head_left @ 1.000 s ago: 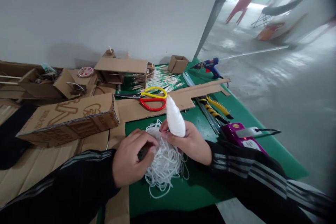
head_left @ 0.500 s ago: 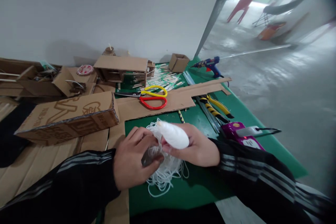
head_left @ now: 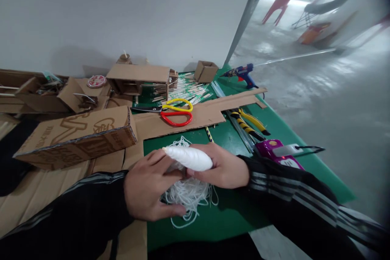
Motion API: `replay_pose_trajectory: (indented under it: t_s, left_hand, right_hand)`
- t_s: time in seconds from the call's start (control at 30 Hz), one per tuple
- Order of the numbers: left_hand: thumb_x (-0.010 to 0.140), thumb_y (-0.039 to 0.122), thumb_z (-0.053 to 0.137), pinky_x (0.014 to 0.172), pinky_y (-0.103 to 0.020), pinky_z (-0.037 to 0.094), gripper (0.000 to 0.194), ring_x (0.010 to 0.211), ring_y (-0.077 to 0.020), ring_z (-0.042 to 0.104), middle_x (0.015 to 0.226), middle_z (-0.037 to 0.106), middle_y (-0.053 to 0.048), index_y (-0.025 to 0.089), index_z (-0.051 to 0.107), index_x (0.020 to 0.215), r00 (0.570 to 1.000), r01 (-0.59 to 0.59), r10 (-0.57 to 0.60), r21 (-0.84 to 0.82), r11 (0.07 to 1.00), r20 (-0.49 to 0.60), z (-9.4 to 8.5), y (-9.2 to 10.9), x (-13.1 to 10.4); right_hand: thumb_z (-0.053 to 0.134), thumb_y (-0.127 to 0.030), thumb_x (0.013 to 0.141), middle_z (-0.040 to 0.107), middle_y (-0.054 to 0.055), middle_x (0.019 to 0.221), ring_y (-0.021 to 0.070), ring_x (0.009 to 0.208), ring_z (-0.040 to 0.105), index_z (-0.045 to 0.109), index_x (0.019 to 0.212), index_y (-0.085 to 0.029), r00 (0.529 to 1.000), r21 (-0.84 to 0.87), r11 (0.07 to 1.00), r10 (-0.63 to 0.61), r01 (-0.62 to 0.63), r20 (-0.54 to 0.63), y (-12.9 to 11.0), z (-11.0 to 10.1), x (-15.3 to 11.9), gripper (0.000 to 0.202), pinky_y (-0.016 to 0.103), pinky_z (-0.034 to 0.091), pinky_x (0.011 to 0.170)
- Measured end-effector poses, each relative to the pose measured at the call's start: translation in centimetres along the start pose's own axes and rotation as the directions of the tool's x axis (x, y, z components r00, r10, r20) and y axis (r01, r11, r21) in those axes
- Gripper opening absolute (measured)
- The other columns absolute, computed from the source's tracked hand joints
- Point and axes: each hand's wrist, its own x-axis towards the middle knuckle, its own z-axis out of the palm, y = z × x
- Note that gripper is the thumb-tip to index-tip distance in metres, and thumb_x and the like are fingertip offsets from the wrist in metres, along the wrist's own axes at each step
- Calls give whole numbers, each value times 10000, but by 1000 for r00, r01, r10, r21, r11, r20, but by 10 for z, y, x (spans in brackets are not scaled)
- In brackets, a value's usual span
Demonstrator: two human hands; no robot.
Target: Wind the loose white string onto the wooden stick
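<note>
My right hand (head_left: 224, 168) is wrapped round a white thread-wound spool (head_left: 191, 158), whose pale pointed tip is turned left toward my other hand. My left hand (head_left: 149, 189) hovers over a loose tangle of white string (head_left: 190, 197), its thumb spread away from the fingers. The fingertips of that hand lie behind and below the spool's tip, so any thread between them cannot be made out. The tangle rests on the green table mat (head_left: 225, 221) beneath both hands.
Scissors (head_left: 176, 118) with yellow and red handles lie on a cardboard strip (head_left: 210, 113). A cardboard box (head_left: 76, 136) is at left. Pliers (head_left: 251, 124), a purple device (head_left: 274, 150) and a blue glue gun (head_left: 242, 74) are at right. Wooden sticks (head_left: 183, 89) lie behind.
The spool has tipped over to the left and its tip is now near my left fingers. My left hand has shifted slightly left and its thumb has moved down, away from the fingers.
</note>
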Motion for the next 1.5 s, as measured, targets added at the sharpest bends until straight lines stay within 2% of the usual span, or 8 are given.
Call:
replay_pose_trajectory:
  t_s: [0.23,0.47,0.63,0.8,1.0,1.2,1.37,1.5]
  left_hand:
    - [880,306,528,846,-362,365,141,943,-223,554,1008,705,-18,233,634,938,964,-264,262,96,960,33,-5,-14,-6]
    - [916,198,497,698,-308,373,137,767,-153,553,844,696,17,215,624,866,909,-411,416,127,903,-20,1,-21,-8]
    - [860,203,593,577,-291,318,69,642,-144,503,712,622,9,241,648,876,937,-308,324,124,943,-131,3,-22,-7]
    - [843,248,615,551,-286,299,56,600,-134,484,630,577,17,217,640,804,974,-194,195,19,981,-116,4,-22,-10]
    - [870,264,571,611,-293,357,101,653,-148,534,696,630,-6,209,637,818,974,-167,148,-104,980,-171,2,-22,-10]
    - [841,220,563,672,-295,400,108,753,-178,554,813,632,-43,175,614,926,998,17,-31,-205,979,-63,1,-19,-8]
    - [877,270,535,704,-284,435,106,778,-180,550,812,599,-34,171,570,858,983,184,-148,-544,818,110,2,-14,-6]
    - [900,327,528,832,-294,436,167,894,-178,556,968,613,-33,189,563,986,940,341,-183,-783,520,288,2,-11,-5]
  right_hand:
    - [612,-121,739,655,27,790,142,698,601,621,896,-122,1000,-40,999,10,-9,27,4,2,0,157,222,460,623]
    - [629,-153,736,617,4,708,110,618,567,590,830,-132,996,-52,997,-59,62,60,9,6,1,104,188,425,545]
    - [642,-201,767,646,39,795,131,701,598,614,894,-119,986,-27,992,-116,120,123,11,7,2,153,222,457,630]
    - [663,-251,779,654,45,837,136,736,603,621,942,-124,982,-32,990,-132,138,134,10,8,3,210,232,465,650]
    - [791,-297,647,650,37,849,151,766,610,631,918,-136,982,-48,990,-124,132,145,17,11,5,354,246,473,676]
    - [720,-196,675,630,37,830,157,772,590,622,872,-141,984,-86,984,-150,158,98,20,14,7,226,260,464,676]
    - [651,-135,644,569,11,780,138,720,556,624,810,-124,987,47,990,-134,130,85,15,14,7,168,247,442,643]
    - [605,-153,664,561,6,791,117,678,519,620,896,-101,990,262,964,19,-56,142,11,16,4,238,244,437,626]
